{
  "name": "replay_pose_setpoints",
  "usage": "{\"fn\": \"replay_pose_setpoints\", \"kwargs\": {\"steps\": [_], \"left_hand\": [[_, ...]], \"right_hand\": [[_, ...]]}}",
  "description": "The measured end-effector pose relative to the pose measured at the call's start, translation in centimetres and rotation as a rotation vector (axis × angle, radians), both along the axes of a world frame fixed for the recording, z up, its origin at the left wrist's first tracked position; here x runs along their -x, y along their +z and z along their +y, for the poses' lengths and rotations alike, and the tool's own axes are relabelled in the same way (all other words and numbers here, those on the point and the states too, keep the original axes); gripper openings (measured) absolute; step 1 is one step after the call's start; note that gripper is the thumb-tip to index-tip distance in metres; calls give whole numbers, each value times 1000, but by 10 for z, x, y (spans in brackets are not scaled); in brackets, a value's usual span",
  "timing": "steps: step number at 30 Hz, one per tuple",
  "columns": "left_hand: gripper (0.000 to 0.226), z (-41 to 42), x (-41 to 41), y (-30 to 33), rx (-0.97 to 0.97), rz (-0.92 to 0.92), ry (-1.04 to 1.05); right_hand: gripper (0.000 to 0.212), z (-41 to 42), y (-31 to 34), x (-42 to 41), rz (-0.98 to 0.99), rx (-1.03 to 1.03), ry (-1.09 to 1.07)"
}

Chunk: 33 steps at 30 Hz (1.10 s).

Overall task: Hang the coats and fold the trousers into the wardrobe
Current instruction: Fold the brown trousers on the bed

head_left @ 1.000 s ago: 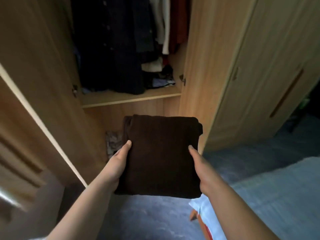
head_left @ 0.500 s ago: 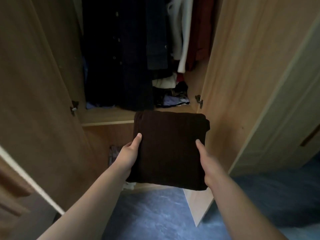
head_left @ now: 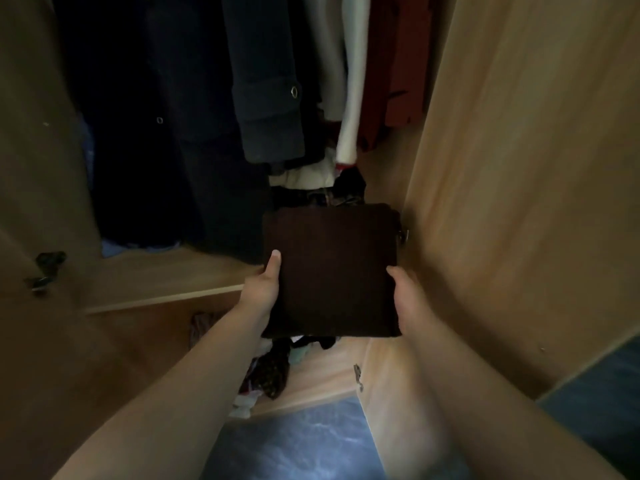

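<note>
The folded dark brown trousers [head_left: 332, 271] form a flat square bundle held level between both hands at the wardrobe opening. My left hand [head_left: 263, 289] grips the bundle's left edge, thumb on top. My right hand [head_left: 405, 296] grips its right edge the same way. The bundle's far edge reaches over the right end of the wooden shelf [head_left: 156, 282]. Dark coats [head_left: 194, 116] hang above the shelf, with a white garment [head_left: 349, 81] and a red one [head_left: 405, 64] to their right.
The open right door [head_left: 519, 168] stands close beside my right hand, and the left door [head_left: 38, 168] is open too. A heap of clothes [head_left: 322, 181] lies on the shelf behind the bundle. More crumpled clothes [head_left: 270, 368] fill the lower compartment. Grey floor [head_left: 294, 441] lies below.
I have stepped closer to the wardrobe and carried the folded trousers forward and up, from below the shelf to shelf level. Both hands keep the same hold.
</note>
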<state>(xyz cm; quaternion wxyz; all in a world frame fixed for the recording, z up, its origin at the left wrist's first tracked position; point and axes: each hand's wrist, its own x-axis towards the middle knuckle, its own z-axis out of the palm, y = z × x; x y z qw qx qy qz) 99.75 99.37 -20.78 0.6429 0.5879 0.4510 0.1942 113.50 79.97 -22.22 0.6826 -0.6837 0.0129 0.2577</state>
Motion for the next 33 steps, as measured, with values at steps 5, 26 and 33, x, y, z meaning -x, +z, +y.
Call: {"fn": "replay_pose_setpoints", "kwargs": {"steps": [5,26,33], "left_hand": [[76,53,-70,-7,-1,23,-64],[74,108,-175,-67,-210,-100,-105],[65,88,-186,-50,-1530,363,-361]], "right_hand": [[51,38,1,-53,-173,-10,39],[51,140,-57,-168,-946,817,189],[49,151,-46,-171,-1395,534,132]]}}
